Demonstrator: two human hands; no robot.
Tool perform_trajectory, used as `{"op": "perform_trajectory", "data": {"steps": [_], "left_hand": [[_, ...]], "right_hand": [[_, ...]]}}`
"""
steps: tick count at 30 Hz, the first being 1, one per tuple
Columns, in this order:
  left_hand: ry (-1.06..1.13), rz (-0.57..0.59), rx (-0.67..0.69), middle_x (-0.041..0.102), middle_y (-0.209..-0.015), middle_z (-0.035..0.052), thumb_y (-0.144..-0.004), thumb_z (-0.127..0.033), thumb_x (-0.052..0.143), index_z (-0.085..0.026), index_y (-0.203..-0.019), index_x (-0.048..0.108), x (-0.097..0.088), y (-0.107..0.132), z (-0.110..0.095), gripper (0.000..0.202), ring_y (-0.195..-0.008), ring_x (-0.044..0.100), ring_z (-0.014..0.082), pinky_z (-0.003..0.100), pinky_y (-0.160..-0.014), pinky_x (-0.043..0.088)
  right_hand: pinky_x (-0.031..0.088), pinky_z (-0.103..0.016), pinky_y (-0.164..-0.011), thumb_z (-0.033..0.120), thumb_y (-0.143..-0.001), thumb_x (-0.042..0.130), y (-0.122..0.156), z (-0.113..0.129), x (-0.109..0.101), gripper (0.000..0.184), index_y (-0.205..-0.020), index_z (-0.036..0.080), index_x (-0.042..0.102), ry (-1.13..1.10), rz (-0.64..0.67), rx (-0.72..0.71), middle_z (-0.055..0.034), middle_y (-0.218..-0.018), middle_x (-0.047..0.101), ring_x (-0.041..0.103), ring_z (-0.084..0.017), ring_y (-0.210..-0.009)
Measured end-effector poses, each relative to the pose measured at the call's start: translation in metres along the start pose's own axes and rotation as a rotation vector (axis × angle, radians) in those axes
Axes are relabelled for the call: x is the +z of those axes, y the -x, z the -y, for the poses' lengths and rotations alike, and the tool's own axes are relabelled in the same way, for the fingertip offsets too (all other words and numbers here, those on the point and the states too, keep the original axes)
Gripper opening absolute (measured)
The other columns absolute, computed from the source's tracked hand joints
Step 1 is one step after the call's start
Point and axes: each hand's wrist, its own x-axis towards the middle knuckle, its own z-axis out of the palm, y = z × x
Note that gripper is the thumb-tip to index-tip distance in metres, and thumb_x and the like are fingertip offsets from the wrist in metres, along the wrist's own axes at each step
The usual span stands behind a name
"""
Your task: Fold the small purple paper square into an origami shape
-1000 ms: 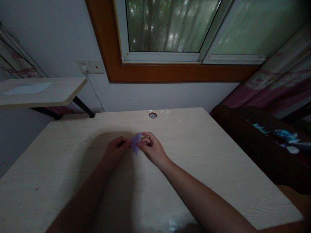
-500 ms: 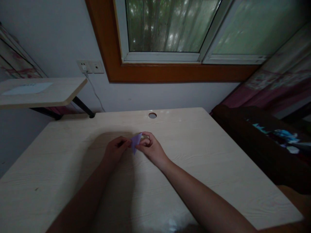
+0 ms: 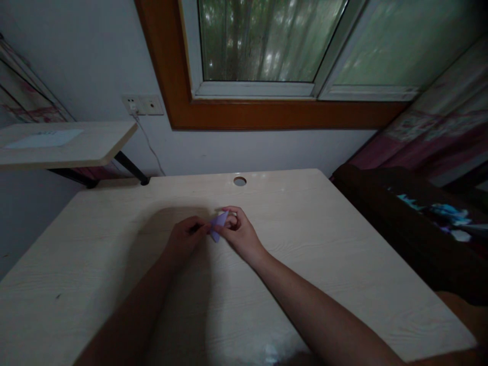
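Observation:
A small folded piece of purple paper is held between both hands, just above the pale wooden desk. My left hand pinches its left edge with curled fingers. My right hand grips its right side, fingers bent round it. Both forearms reach in from the bottom of the view. Much of the paper is hidden by the fingers.
A round cable hole sits near the desk's far edge. A second small table stands at the left by a wall socket. A window is above. Dark furniture with cloth lies to the right.
The purple paper has tilted and shifted slightly right, lying lower between the fingers. Both hands stay in nearly the same place.

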Motion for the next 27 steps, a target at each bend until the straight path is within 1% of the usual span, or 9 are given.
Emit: {"op": "perform_trajectory", "data": {"steps": [3,10,13,19,23,27], "left_hand": [[-0.018,0.018,0.005,0.069,-0.070,0.0008,-0.082,-0.041,0.067,-0.018,-0.073,0.069,0.0005,0.0007,-0.0019,0.025,-0.066,0.059,0.0144,0.024,-0.064,0.044],[-0.020,0.029,-0.011,0.067,-0.069,0.0005,-0.083,-0.043,0.065,-0.018,-0.072,0.067,0.0000,0.0008,-0.0029,0.027,-0.065,0.058,0.0139,0.023,-0.062,0.042],[-0.005,0.036,-0.035,0.066,-0.068,0.0000,-0.082,-0.045,0.065,-0.018,-0.072,0.066,-0.0004,0.0004,-0.0028,0.029,-0.064,0.057,0.0140,0.023,-0.060,0.041],[0.013,0.059,-0.029,0.064,-0.068,-0.0001,-0.081,-0.045,0.065,-0.017,-0.074,0.066,-0.0003,-0.0003,-0.0006,0.028,-0.064,0.055,0.0141,0.023,-0.060,0.041],[-0.044,0.081,-0.024,0.063,-0.067,-0.0004,-0.079,-0.043,0.067,-0.018,-0.076,0.068,0.0008,-0.0007,-0.0013,0.026,-0.063,0.053,0.0141,0.023,-0.058,0.038],[-0.070,0.122,-0.035,0.062,-0.066,-0.0007,-0.081,-0.045,0.065,-0.017,-0.075,0.068,-0.0002,-0.0010,-0.0001,0.028,-0.063,0.053,0.0142,0.023,-0.058,0.037]], "right_hand": [[0.048,-0.027,-0.067,0.025,-0.071,0.078,0.0007,0.0010,-0.0001,0.050,-0.113,0.025,0.053,0.045,0.000,-0.002,0.0066,-0.069,0.064,0.062,-0.013,-0.064],[0.048,-0.028,-0.067,0.027,-0.068,0.081,-0.0011,0.0017,-0.0019,0.048,-0.108,0.023,0.055,0.035,-0.107,-0.006,0.0057,-0.067,0.065,0.061,-0.013,-0.061],[0.048,-0.029,-0.067,0.029,-0.067,0.081,-0.0014,0.0025,-0.0018,0.049,-0.108,0.023,0.055,0.029,-0.125,0.012,0.0051,-0.068,0.066,0.061,-0.014,-0.061],[0.048,-0.028,-0.066,0.028,-0.066,0.081,-0.0028,0.0007,-0.0021,0.048,-0.106,0.024,0.055,0.017,-0.089,0.021,0.0061,-0.066,0.065,0.060,-0.013,-0.060],[0.047,-0.027,-0.064,0.027,-0.067,0.081,-0.0024,-0.0005,-0.0019,0.047,-0.106,0.024,0.055,0.008,-0.047,0.034,0.0064,-0.065,0.065,0.060,-0.013,-0.058],[0.048,-0.027,-0.064,0.027,-0.067,0.081,-0.0013,-0.0024,-0.0020,0.046,-0.107,0.024,0.056,0.037,-0.041,0.029,0.0061,-0.067,0.066,0.061,-0.013,-0.059]]}}
